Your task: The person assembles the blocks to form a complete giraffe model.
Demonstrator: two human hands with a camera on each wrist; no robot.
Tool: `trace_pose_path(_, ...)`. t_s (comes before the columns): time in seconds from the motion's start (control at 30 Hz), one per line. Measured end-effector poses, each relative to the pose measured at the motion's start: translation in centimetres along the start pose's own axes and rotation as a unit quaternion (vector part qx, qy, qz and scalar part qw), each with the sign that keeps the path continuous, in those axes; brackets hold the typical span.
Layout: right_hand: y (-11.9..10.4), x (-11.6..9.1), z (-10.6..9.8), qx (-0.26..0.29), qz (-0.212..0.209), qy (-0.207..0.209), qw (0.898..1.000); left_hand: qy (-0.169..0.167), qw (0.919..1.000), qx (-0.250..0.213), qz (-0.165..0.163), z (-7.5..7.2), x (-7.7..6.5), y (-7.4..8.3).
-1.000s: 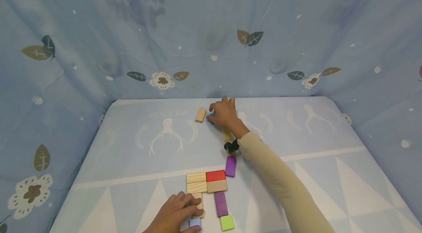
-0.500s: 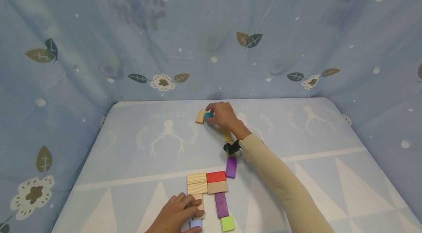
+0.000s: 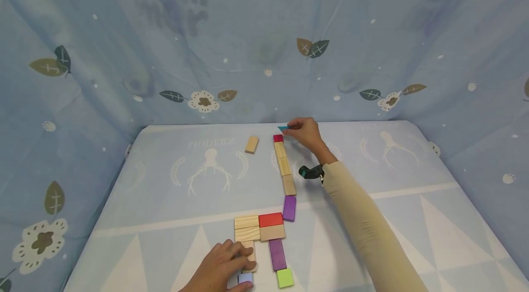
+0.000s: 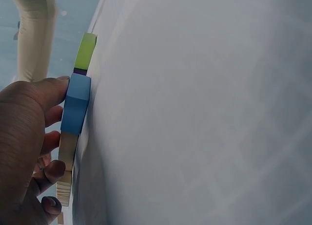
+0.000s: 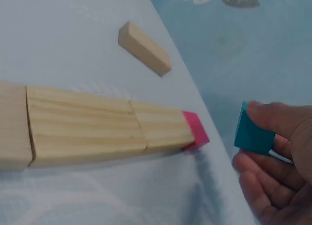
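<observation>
My right hand (image 3: pixel 305 131) pinches a small teal block (image 5: pixel 256 135) between thumb and fingers. In the head view the block looks triangular and is just beyond a red block (image 3: pixel 278 138), the far end of a row of wooden blocks (image 3: pixel 282 159). The right wrist view shows a gap between the teal block and that red end. Near the front, my left hand (image 3: pixel 221 264) rests over a light-wood block (image 4: pixel 68 149) and a light blue block (image 4: pixel 76 103). Its thumb touches the blue one, and the fingers lie loosely along the row.
A loose wooden block (image 3: pixel 251 144) lies left of the row's far end. Purple blocks (image 3: pixel 289 208), a red block (image 3: pixel 270 219), striped wooden blocks (image 3: pixel 246 227) and a green block (image 3: pixel 285 278) continue the layout nearer me. Patterned cloth (image 3: pixel 264 53) hangs behind the table.
From beside the loose wooden block, my right hand has carried the teal block right and away from me, uncovering the row and its red end. My left hand stays put.
</observation>
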State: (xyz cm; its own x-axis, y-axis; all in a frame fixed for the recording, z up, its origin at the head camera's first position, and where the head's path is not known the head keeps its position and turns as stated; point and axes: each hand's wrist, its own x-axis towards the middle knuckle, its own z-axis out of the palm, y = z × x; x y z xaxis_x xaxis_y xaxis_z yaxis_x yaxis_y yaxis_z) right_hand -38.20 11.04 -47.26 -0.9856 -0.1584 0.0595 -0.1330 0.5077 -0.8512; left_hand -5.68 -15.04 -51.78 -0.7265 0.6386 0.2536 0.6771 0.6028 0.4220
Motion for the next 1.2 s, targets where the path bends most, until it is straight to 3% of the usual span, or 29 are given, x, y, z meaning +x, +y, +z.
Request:
trace_pose_path(0.1, 0.9, -0.1, -0.2, -0.029, 0.032, 0.016, 0.999, 0.0, 1.0, 0.001, -0.001, 0.0, 0.0, 0.0)
trace_pose_path(0.27, 1.9, -0.2, 0.1, -0.061, 0.054, 0.007, 0.997, 0.0, 1.0, 0.002, -0.004, 0.1, 0.0, -0.1)
trace_pose_path(0.53, 2.2, -0.5, 0.7, -0.108, 0.038, -0.002, 0.993, 0.001, 1.0, -0.003, -0.009, 0.2, -0.1, -0.2)
trace_pose_path(0.93, 2.5, -0.7, 0.5, -0.116, 0.032, -0.016, 0.993, 0.015, 0.9998, -0.008, -0.005, 0.3, -0.1, -0.1)
trace_pose_path(1.13, 2.1, -0.5, 0.3, -0.174, -0.01, -0.047, 0.984, 0.017, 0.9998, -0.012, -0.007, 0.3, -0.1, -0.1)
trace_pose_path(1.2, 1.9, -0.3, 0.3, -0.175, -0.005, -0.048, 0.983, 0.013, 0.9998, -0.014, -0.009, 0.3, -0.1, 0.0)
